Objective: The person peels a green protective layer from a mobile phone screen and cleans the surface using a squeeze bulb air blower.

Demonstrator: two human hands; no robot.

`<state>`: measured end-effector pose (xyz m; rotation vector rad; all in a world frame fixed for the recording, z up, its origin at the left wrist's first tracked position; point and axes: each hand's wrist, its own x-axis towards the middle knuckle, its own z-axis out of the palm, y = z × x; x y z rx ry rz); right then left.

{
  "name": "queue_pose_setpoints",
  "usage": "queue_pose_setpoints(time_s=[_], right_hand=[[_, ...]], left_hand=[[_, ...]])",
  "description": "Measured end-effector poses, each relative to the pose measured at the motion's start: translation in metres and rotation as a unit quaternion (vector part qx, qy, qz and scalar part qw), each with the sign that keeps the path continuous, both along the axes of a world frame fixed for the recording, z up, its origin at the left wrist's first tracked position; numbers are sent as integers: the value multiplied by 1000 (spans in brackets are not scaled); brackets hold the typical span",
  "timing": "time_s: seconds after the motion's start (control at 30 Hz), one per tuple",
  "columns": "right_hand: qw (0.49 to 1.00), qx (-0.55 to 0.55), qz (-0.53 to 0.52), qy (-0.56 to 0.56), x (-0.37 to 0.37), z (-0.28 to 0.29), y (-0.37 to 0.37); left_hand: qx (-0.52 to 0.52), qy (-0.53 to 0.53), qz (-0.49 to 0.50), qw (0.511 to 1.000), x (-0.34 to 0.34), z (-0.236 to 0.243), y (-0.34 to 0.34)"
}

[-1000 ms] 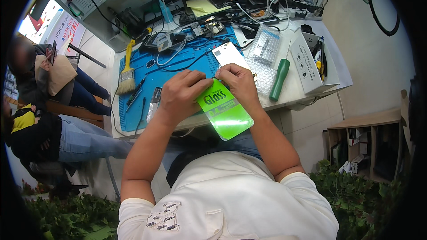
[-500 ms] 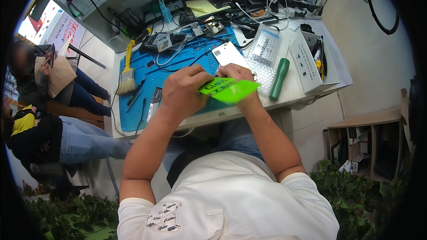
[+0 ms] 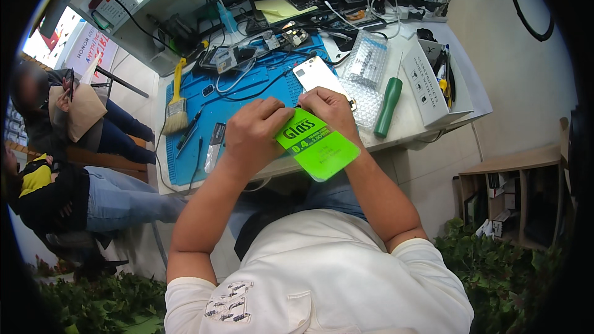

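Observation:
A bright green, phone-shaped screen protector [image 3: 329,153] hangs over the table's front edge, its printed face turned up toward me. My left hand [image 3: 255,128] pinches its upper left edge between thumb and curled fingers. Closed at the upper right edge, my right hand [image 3: 331,110] hides that corner; its exact hold is partly covered. Just beyond my right hand lies a white phone [image 3: 312,73], partly hidden by the fingers. Under and behind my hands spreads a blue work mat [image 3: 210,120].
On the mat's left are a yellow-handled brush [image 3: 177,102] and a screwdriver [image 3: 189,128]. A green-handled tool [image 3: 388,108], bubble wrap [image 3: 366,65] and a white box [image 3: 427,89] of tools lie right. Cables and phone parts crowd the back. Two people [image 3: 74,195] are at left.
The green screen protector has tilted from nearly edge-on and blurred to face-up, so its printed face now shows. My hands have shifted only slightly, still holding its upper edge.

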<state>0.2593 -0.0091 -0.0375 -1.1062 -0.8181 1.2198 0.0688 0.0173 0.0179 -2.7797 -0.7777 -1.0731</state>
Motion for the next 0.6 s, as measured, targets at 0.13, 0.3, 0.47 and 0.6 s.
queue_pose_setpoints(time_s=[0.13, 0.3, 0.47, 0.6], right_hand=[[1000, -1, 21, 10, 3, 0, 0], [999, -10, 39, 22, 7, 0, 2], [999, -26, 35, 4, 5, 3, 4], [999, -21, 28, 4, 4, 0, 6]], left_hand=[[-5, 37, 10, 999, -1, 0, -3], [-19, 61, 15, 998, -2, 4, -3], [-38, 29, 7, 999, 0, 7, -2], [-37, 28, 12, 999, 1, 8, -3]])
